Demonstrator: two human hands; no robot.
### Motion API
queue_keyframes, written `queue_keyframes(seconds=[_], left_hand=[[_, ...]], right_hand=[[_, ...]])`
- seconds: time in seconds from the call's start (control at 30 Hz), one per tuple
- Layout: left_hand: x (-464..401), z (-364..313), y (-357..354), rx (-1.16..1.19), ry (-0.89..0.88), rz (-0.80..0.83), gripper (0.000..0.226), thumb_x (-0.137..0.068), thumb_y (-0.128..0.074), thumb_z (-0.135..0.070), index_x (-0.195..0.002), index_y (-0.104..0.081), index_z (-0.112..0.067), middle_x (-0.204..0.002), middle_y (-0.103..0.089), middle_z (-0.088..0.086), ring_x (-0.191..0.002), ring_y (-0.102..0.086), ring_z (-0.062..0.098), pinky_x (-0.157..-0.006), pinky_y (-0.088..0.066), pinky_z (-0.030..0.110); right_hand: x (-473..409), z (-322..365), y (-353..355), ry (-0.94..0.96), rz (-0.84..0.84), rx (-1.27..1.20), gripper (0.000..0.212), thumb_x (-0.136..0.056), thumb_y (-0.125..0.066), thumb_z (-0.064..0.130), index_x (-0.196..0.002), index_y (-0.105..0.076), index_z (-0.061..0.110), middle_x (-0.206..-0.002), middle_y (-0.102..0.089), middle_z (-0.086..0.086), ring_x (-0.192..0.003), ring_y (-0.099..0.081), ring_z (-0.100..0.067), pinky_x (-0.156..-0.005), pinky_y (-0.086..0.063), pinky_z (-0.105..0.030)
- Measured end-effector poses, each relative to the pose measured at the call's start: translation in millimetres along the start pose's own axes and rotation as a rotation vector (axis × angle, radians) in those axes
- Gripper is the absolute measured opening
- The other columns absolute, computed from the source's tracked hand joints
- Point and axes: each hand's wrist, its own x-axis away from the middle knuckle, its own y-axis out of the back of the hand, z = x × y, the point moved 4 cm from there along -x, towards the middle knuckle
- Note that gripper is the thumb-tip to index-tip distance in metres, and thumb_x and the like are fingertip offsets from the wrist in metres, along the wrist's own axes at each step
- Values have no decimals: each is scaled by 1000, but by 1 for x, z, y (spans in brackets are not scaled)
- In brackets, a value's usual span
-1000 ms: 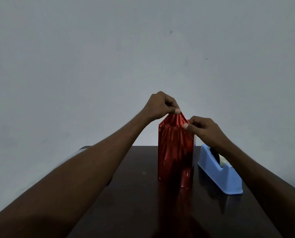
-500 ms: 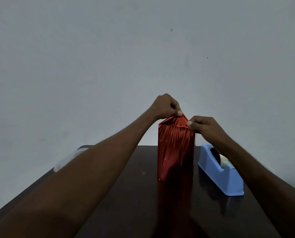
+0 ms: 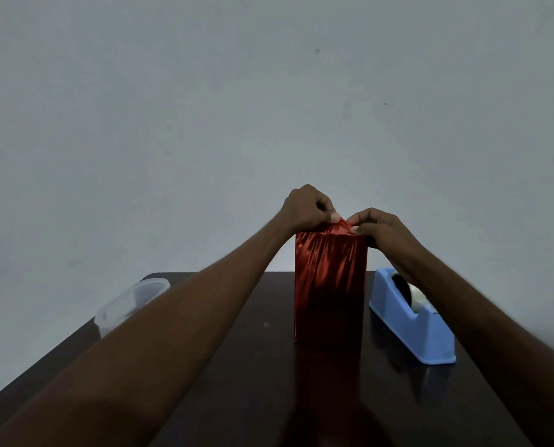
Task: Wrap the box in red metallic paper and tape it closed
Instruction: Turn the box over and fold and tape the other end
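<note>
A tall box covered in red metallic paper [image 3: 330, 285] stands upright on the dark table [image 3: 253, 366]. At its top edge my left hand [image 3: 307, 209] pinches the paper flap from the left. My right hand [image 3: 378, 229] pinches the same flap from the right, thumb and fingertips pressed on the paper. The flap lies low, nearly flat on the box top. The box itself is hidden under the paper. A blue tape dispenser [image 3: 412, 321] with a clear tape roll sits just right of the box.
A clear plastic container [image 3: 130, 304] sits near the table's left edge, partly behind my left forearm. A plain grey wall rises behind the table. The table's far edge lies just behind the box.
The peaked paper at the top has been pressed down flatter onto the box. Both hands have come closer together over the top edge.
</note>
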Motion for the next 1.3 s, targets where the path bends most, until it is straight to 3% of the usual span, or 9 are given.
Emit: queue_keyframes(seconds=[0.23,0.43,0.6,0.7,0.8,0.93,1.07,1.17,1.3], left_hand=[[3,4,-6,36,-3,12,7,-81,-76,-18,-82,-78,-11,-80,-75,0,-73,-66,8,-71,-51,23],[7,9,-7,154,17,46,7,-81,-77,-18,-84,-79,-12,-81,-75,1,-74,-66,5,-76,-55,26],[8,8,-6,211,50,96,7,-78,-81,-19,-84,-80,-14,-83,-76,3,-80,-68,8,-86,-56,36],[9,7,-7,235,76,116,9,-77,-81,-17,-86,-79,-14,-73,-73,-6,-71,-64,0,-75,-56,25],[10,8,-8,251,114,107,16,-78,-82,-16,-93,-78,-15,-57,-56,-12,-56,-52,-3,-60,-42,13],[10,15,-11,320,222,82,24,-78,-81,-16,-100,-76,-17,-74,-62,-1,-73,-60,10,-75,-51,26],[13,19,-3,242,246,-32,21,-82,-69,-5,-99,-77,-15,-85,-71,3,-83,-68,15,-78,-55,27],[16,10,16,109,135,-132,29,-86,-53,0,-97,-77,-11,-92,-75,5,-89,-71,15,-83,-54,26],[36,-18,14,-38,-52,2,27,-95,-49,-19,-102,-75,-19,-105,-74,-3,-100,-65,7,-88,-48,21]], right_hand=[[-2,-6,1,60,-75,39,16,-89,-55,0,-85,-67,10,-73,-66,0,-69,-58,-13,-73,-47,-31],[1,1,6,85,35,13,17,-89,-54,-6,-87,-67,4,-73,-64,-7,-67,-57,-15,-72,-47,-29],[3,3,7,100,86,26,19,-91,-51,-7,-94,-70,-3,-87,-67,-23,-79,-60,-21,-76,-50,-29],[4,3,8,101,97,46,23,-92,-51,-5,-94,-74,-1,-93,-72,-17,-83,-64,-19,-80,-52,-28],[5,3,9,94,98,89,26,-93,-52,-1,-96,-77,5,-97,-75,-13,-88,-66,-21,-88,-52,-33],[5,3,9,82,97,109,28,-93,-51,0,-98,-77,8,-97,-75,-15,-87,-66,-19,-92,-52,-35],[4,3,8,80,89,128,29,-93,-51,1,-96,-78,11,-97,-74,-17,-84,-65,-19,-89,-51,-35],[4,2,9,78,86,135,29,-94,-50,1,-96,-78,10,-96,-75,-13,-83,-65,-16,-87,-51,-33],[5,2,7,75,80,136,30,-93,-50,0,-97,-78,10,-95,-75,-10,-83,-66,-16,-86,-51,-32]])
